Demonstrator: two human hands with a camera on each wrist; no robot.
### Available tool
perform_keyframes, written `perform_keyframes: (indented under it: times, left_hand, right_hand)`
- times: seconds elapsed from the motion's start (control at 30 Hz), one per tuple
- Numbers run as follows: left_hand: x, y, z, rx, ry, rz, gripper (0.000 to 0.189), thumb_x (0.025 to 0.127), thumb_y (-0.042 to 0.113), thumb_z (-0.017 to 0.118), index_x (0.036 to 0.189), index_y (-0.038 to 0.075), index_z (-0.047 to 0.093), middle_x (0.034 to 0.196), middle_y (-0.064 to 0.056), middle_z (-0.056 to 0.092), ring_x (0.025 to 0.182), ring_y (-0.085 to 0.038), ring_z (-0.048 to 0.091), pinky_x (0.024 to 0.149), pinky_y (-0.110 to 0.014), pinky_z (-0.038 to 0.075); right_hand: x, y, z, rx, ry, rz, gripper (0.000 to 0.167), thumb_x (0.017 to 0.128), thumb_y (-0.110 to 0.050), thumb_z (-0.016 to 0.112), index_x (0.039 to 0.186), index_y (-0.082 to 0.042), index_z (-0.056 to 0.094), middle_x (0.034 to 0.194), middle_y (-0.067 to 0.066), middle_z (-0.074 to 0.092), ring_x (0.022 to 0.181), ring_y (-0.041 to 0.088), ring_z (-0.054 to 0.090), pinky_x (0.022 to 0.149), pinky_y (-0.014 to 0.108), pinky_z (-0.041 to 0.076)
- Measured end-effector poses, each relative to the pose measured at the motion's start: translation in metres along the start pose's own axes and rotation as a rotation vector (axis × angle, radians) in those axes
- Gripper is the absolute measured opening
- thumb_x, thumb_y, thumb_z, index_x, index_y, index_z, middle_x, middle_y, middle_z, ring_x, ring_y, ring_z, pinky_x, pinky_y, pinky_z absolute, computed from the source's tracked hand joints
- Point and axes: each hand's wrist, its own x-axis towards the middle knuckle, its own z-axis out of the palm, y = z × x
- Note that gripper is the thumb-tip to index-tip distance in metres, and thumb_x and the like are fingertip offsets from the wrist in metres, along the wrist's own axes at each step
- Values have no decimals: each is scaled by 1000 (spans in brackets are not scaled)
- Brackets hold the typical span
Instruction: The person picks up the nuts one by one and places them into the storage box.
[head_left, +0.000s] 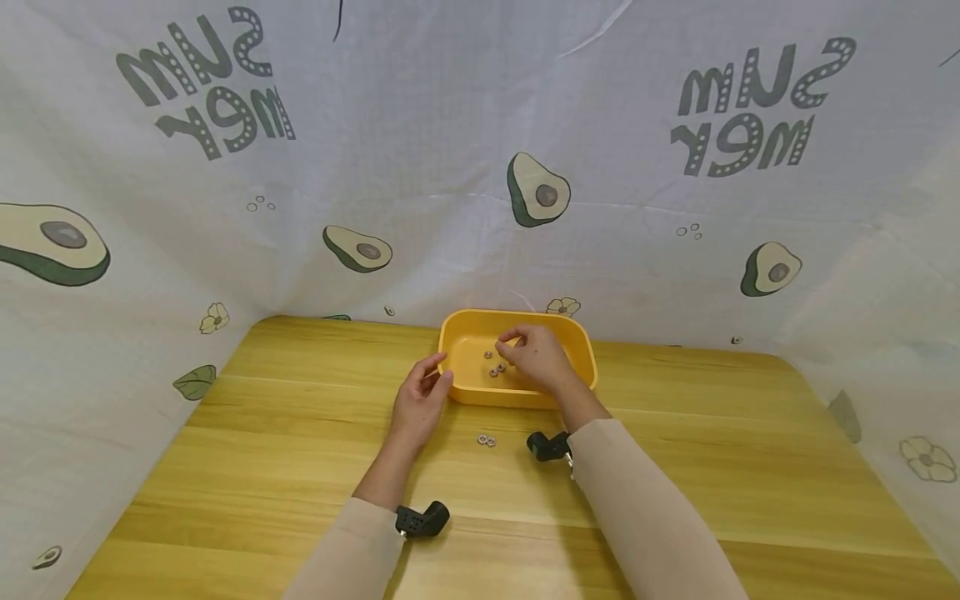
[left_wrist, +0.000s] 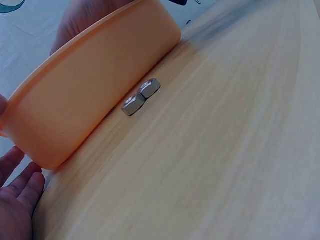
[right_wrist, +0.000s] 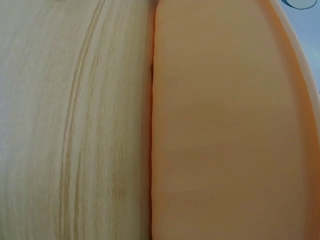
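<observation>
A yellow plastic bin (head_left: 517,398) stands at the back of the table. Inside it lie small metal nuts, among them one nut (head_left: 488,355) apart and two close together. On the table before the bin, two more hex nuts (left_wrist: 141,97) sit side by side. My left hand (head_left: 422,404) rests against the bin's left end, fingers fairly straight, with a fingertip at the rim. Over the bin's inside is my right hand (head_left: 536,357), thumb and index fingertips brought close together. Whether a nut is between them is hidden. The right wrist view has only the bin's outer wall (right_wrist: 225,120) and the tabletop.
The wood-grain table (head_left: 300,433) extends to both sides and in front of the bin. A white cloth (head_left: 450,250) printed with avocados hangs right behind the table. Each wrist carries a small black camera, one being the left wrist camera (head_left: 423,520).
</observation>
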Motion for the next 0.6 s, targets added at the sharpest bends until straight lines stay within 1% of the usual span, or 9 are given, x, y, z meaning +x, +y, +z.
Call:
perform_keyframes:
  times: [0.17,0.23,0.4,0.47,0.6]
  left_hand:
    - [-1,1,1,-3,-2,0,42,101,25,64,141,15,59,148,-9,56,133,-31,58,109,-45,50]
    - [-2,2,1,0,-4,0,41,102,25,63,141,16,59,148,-9,56,133,-31,57,109,-46,50]
    - [-3,4,1,2,-11,-14,41,102,27,63,142,17,59,148,-8,55,133,-29,57,108,-46,51]
    - [-4,5,1,2,-9,-13,41,102,27,63,142,17,59,148,-8,55,133,-29,57,108,-45,51]
    - [-4,5,0,3,-9,-2,42,102,26,62,142,15,58,149,-9,55,133,-31,57,107,-44,52]
  right_hand:
    - [-8,-4,-6,41,41,-40,23,98,-29,68,114,-12,71,75,4,60,65,23,61,50,25,41]
    - [-14,-8,-8,61,54,-67,22,98,-27,68,114,-13,71,73,5,60,62,25,59,47,25,39]
    - [-39,-19,-10,70,71,-128,22,97,-28,71,113,-14,74,70,7,63,52,20,46,45,26,35]
    - [-51,-23,-10,77,67,-143,23,96,-28,72,112,-13,75,70,7,64,52,18,46,45,26,36]
    - [-72,-24,-4,88,57,-142,19,94,-27,74,108,-14,76,68,4,62,55,18,48,49,25,38]
